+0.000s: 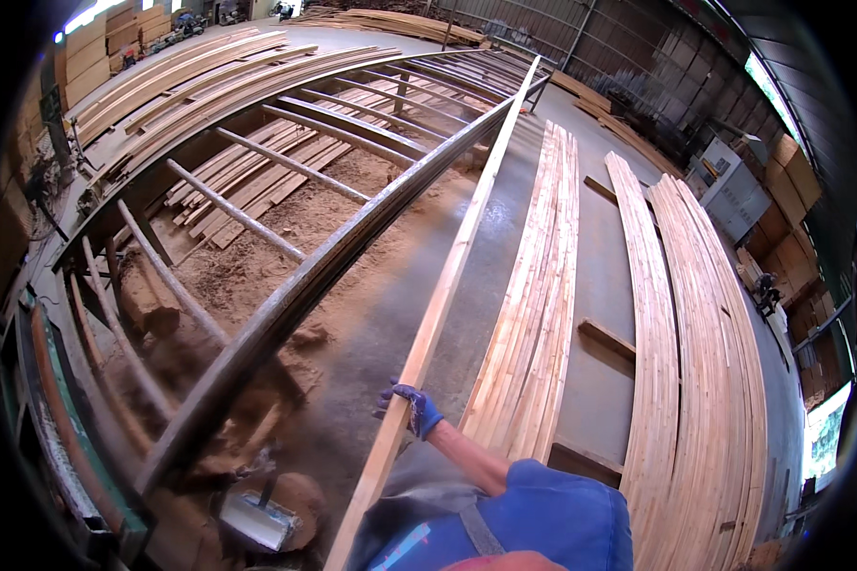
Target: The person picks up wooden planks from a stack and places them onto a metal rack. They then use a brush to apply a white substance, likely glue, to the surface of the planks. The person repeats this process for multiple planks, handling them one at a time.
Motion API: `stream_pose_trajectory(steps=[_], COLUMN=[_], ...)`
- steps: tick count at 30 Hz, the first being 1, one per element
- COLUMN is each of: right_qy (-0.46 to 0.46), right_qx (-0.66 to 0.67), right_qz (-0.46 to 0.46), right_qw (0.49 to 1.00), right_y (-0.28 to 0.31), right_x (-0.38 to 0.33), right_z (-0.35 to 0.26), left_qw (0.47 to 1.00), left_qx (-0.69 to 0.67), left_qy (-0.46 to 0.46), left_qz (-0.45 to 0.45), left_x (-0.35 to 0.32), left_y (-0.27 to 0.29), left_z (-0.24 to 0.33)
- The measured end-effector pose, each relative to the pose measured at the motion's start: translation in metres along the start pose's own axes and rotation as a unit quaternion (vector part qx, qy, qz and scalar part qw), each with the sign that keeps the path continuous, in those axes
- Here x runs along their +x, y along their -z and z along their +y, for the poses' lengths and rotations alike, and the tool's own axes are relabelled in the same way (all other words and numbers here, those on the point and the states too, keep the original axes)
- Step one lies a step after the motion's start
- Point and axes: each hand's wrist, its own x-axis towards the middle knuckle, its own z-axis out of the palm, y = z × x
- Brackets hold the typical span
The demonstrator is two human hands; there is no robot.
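Pale timber beam (450,285): pictured slanting from just past 6 o'clock to 1 o'clock, beside a barred frame.
Gloved right hand (412,407): seen near 6 o'clock, wrapped around the beam.
Left hand: grip cannot be told.
Barred frame (328,255): stretched over sawdust (214,271), 8 to 12 o'clock.
Planks (533,314): laid lengthwise, 3 to 5 o'clock.
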Motion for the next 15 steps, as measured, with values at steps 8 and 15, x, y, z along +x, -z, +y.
stream_pose_trajectory(steps=[8,15], right_qy=[-0.066,-0.015], right_qx=[0.064,-0.135], right_qz=[-0.266,-0.115], right_qw=[0.960,0.984], right_y=[-0.084,-0.149], right_x=[0.059,0.119], right_z=[-0.059,-0.134], left_qw=[0.948,0.920], left_qx=[0.289,0.339], left_qy=[0.126,0.083], left_qz=[0.042,0.176], left_x=[0.040,0.186], left_y=[0.146,0.267], left_z=[0.116,0.254])
